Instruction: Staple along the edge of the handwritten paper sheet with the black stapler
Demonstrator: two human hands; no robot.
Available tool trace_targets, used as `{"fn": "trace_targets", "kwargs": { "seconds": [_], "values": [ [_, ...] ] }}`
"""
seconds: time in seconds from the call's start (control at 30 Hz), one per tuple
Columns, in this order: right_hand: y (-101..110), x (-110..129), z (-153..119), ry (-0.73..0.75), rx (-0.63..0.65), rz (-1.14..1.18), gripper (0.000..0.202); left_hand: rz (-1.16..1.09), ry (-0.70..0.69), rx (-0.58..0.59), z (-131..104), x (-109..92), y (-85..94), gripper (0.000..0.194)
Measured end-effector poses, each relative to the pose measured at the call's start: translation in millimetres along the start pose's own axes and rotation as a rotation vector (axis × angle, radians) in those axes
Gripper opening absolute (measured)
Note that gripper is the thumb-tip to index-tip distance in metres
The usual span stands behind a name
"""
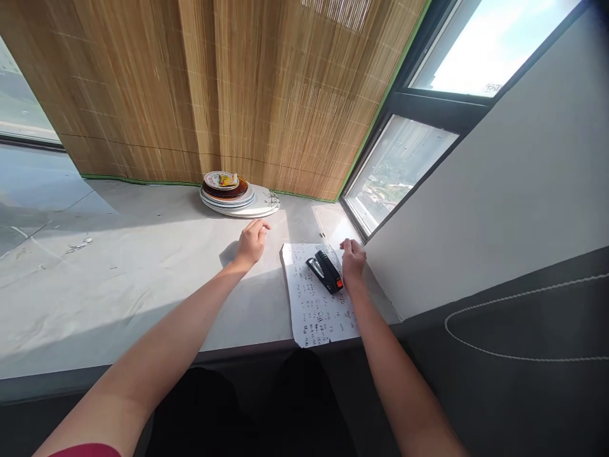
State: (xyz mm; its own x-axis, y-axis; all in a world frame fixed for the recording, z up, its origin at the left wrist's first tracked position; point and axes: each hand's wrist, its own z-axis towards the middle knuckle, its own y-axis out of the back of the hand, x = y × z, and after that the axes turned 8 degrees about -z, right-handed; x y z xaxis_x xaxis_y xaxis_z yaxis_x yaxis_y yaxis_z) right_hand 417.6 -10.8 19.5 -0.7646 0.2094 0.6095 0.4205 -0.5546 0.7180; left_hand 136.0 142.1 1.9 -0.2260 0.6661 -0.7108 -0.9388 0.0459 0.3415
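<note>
Stapler [324,271] on paper [316,304]; right hand [353,258] beside it, left hand [250,242] near plates [238,195].

Hands: left hand [251,241] on sill, right hand [353,257] beside stapler [325,271] on paper [316,304].

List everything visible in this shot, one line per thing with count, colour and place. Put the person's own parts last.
sheet of paper: one, white with dark writing, on the ledge near its front edge, right of centre.
stapler: one, black with an orange end, lying on the sheet of paper.
stack of plates: one stack, exact count unclear, white with a brown one near the top, at the back of the ledge.
ledge: one, pale grey, under the window.
bamboo blind: one, tan with green edging, hanging behind the plates.
window: dark frame, right of the blind.
left hand: one, resting on the ledge just before the plates, holding nothing.
right hand: one, at the paper's right edge beside the stapler; grip unclear.
</note>
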Motion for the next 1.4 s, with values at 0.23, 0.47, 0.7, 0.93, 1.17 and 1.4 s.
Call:
{"fn": "trace_targets", "kwargs": {
  "seconds": [0.23, 0.47, 0.7, 0.93, 1.17, 1.4],
  "values": [
    [-39.7, -0.7, 33.7, 0.286, 0.146, -0.308, 0.029, -0.020, 0.094, -0.047, 2.3, -7.1, 8.2, 0.024],
    [-52.3, 5.2, 38.9, 0.138, 0.454, -0.584, 0.062, -0.319, 0.241, 0.084, 1.4, -9.3, 12.5, 0.020],
    [-80.1, 73.9, 12.3, 0.204, 0.503, -0.555, 0.064, -0.411, 0.481, -0.313, 0.1, -13.4, 28.6, 0.013],
    [-152.9, 184.8, -21.7, 0.312, 0.500, -0.388, 0.063, 0.291, 0.484, -0.302, -57.8, -15.8, 130.5, 0.042],
    [-175.9, 227.7, -43.7, 0.374, 0.474, -0.279, 0.068, 0.776, 0.645, -0.076, -106.6, 3.7, 192.8, 0.048],
    [-161.2, 198.4, -38.2, 0.322, 0.472, -0.305, 0.073, 0.816, 0.671, -0.063, -101.8, -2.9, 193.3, 0.048]
  ]
}}
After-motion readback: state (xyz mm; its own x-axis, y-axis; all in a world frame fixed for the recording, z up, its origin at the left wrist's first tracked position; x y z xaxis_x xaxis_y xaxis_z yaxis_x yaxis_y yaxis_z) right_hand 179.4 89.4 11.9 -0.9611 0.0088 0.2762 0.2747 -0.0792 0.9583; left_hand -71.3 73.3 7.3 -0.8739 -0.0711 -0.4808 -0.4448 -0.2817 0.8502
